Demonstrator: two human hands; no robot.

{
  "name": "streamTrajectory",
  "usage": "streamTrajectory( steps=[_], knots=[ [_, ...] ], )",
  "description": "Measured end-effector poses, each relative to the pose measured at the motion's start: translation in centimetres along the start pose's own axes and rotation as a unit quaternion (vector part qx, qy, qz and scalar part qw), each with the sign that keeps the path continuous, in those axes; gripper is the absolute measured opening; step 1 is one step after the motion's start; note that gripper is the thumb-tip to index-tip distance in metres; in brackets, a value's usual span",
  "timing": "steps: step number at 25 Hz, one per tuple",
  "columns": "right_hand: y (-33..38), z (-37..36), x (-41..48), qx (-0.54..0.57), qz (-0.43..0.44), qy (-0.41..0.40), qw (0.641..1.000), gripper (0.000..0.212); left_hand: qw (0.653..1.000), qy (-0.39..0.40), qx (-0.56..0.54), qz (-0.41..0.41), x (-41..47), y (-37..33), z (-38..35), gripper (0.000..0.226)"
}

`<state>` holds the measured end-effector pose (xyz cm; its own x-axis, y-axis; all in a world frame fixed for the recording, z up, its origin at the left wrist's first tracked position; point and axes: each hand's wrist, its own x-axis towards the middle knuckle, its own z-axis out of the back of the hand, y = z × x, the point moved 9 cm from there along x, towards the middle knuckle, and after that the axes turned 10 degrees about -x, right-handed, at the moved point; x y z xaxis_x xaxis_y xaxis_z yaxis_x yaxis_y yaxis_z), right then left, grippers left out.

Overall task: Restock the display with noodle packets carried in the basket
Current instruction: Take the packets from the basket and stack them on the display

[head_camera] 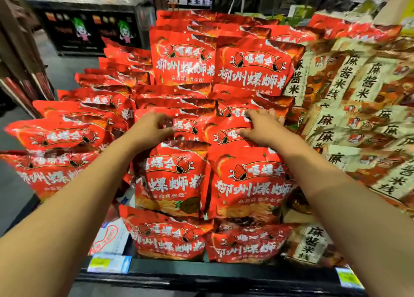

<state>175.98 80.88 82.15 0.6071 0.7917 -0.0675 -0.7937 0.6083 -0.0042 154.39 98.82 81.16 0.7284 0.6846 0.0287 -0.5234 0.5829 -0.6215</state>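
Observation:
Red noodle packets [248,72] with white lettering are stacked in stepped tiers across the display. My left hand [149,127] reaches into the middle tier, its fingers curled on the left edge of a red packet [187,126]. My right hand [259,128] pinches the neighbouring red packet [220,132] at its top edge, thumb on the front and fingers behind. Both packets stand upright behind the front row [174,175]. The basket is out of view.
Beige and orange noodle packets [349,90] fill the display's right side. Price tags [108,263] sit on the dark front shelf edge [212,274]. A white box [109,236] lies at the lower left. A dark counter [89,28] stands across the aisle.

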Motion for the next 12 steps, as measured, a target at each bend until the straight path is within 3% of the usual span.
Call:
streamTrajectory(
  steps=[1,3,5,7,9,12],
  knots=[
    [0.0,0.4,0.1,0.012,0.006,-0.010,1.000,0.034,0.996,-0.071,0.044,-0.014,0.1,-0.2,1.1,0.052],
    [-0.2,1.3,-0.1,0.066,0.025,-0.018,0.997,0.034,0.984,-0.140,0.112,-0.004,0.1,-0.1,2.4,0.067],
    [-0.2,2.1,-0.7,0.108,0.054,-0.009,0.993,0.035,0.987,-0.107,0.117,0.027,0.6,0.7,1.9,0.066],
    [-0.8,2.5,-1.5,0.129,0.066,0.015,0.989,0.033,0.992,-0.089,0.087,0.008,0.7,0.5,1.5,0.046],
    [-2.0,3.3,-2.2,0.146,0.067,0.029,0.987,0.038,0.995,-0.078,-0.033,-0.047,0.2,-1.1,1.7,0.019],
    [-3.3,4.4,-3.2,0.145,0.063,0.005,0.987,0.038,0.962,-0.030,-0.257,-0.082,-1.0,-3.2,1.6,0.017]
  ],
)
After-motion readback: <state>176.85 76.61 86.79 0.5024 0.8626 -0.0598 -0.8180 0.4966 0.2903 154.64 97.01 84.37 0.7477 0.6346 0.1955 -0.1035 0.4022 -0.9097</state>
